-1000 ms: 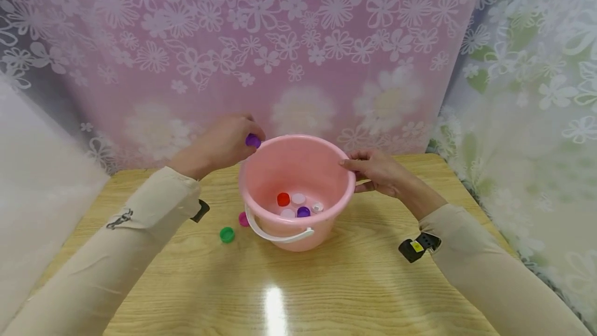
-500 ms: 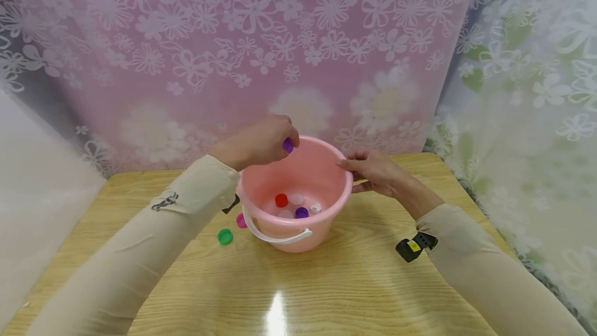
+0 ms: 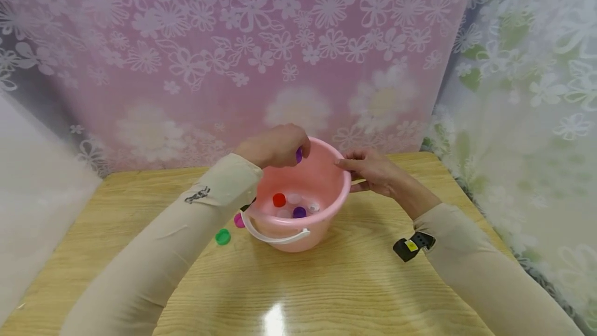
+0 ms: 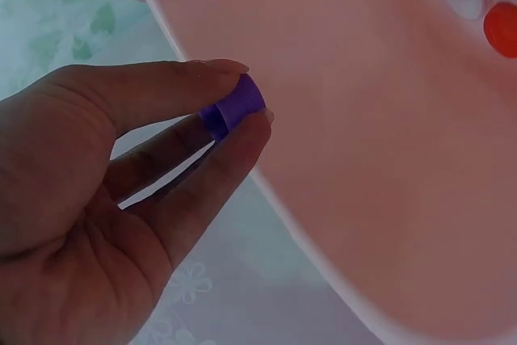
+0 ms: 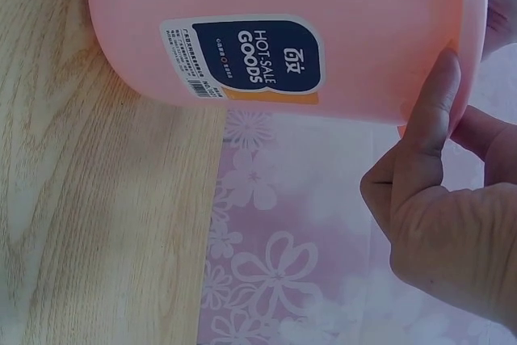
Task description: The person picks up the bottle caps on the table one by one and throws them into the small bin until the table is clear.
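A pink bucket point(image 3: 322, 170) stands on the wooden table, its white handle point(image 3: 275, 237) lowered at the front. Over its mouth, my left hand point(image 3: 280, 145) pinches a purple bottle cap point(image 4: 236, 109) between thumb and fingertips, as the left wrist view shows. My right hand point(image 3: 375, 171) grips the right side of the rim, thumb on the inside and fingers outside. At the bottom of the bucket lie a red cap point(image 3: 279, 200), another purple cap point(image 3: 299, 212) and several pale caps, partly in shadow.
On the table left of the bucket lie a green cap point(image 3: 223, 236) and a magenta cap point(image 3: 240, 220), close to my left sleeve. A pink floral curtain point(image 3: 186, 66) hangs behind the table point(image 3: 336, 289). The bucket carries a printed label point(image 5: 250, 58).
My left hand has carried the purple cap rightward, from the left edge of the bucket to above its opening. My right hand keeps its hold on the rim.
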`<state>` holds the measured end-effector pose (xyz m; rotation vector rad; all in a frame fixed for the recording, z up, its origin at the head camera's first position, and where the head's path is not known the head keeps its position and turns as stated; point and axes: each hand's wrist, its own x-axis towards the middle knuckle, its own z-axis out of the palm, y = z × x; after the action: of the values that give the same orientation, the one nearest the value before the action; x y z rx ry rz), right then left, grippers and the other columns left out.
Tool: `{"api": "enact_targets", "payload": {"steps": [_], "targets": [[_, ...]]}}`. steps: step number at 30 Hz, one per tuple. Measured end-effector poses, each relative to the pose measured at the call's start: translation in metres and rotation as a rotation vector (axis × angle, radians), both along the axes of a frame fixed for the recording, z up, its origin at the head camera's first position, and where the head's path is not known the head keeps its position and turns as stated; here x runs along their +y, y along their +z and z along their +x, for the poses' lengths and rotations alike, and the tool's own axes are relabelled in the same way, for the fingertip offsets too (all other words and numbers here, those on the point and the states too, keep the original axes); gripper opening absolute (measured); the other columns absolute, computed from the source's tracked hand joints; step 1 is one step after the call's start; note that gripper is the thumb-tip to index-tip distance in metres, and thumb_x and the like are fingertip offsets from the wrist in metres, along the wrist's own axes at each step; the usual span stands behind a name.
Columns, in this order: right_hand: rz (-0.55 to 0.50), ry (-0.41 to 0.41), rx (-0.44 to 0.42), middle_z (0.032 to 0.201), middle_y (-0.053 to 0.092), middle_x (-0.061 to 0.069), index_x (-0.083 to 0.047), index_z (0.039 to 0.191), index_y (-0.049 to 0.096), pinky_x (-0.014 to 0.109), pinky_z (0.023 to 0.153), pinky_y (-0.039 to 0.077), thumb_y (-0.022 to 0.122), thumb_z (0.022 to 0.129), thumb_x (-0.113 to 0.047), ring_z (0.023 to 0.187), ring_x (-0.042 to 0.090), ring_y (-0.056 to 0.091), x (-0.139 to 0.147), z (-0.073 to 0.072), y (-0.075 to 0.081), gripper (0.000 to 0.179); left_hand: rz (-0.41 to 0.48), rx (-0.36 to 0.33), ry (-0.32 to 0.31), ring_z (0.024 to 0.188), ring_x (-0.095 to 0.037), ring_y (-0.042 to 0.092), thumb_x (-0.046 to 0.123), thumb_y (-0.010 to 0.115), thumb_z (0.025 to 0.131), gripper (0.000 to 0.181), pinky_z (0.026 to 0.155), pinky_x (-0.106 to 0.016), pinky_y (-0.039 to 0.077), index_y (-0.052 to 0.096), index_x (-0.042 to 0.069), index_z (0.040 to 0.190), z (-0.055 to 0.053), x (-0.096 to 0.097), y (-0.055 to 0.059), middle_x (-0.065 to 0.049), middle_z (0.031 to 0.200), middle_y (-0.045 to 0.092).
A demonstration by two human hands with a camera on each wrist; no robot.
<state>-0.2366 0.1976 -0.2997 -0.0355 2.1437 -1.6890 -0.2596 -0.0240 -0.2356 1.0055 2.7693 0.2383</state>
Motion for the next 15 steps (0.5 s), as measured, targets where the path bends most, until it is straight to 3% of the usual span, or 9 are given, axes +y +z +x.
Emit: {"api": "enact_targets", "payload": {"steps": [15], "targets": [[-0.036, -0.007, -0.011, 0.097, 0.060, 0.012, 0.002, 0.118, 0.052, 0.036, 0.069, 0.059, 0.059, 0.096, -0.024, 0.081, 0.021, 0.066, 0.0006, -0.0006, -0.0021, 0.034, 0.045, -0.072, 0.064, 0.086, -0.021, 0.057, 0.004, 0.065, 0.089, 0.025, 0.073, -0.024, 0.054, 0.068, 0.009, 0.114, -0.0004, -0.0015, -0.0061, -0.004, 0.102, 0.062]]}}
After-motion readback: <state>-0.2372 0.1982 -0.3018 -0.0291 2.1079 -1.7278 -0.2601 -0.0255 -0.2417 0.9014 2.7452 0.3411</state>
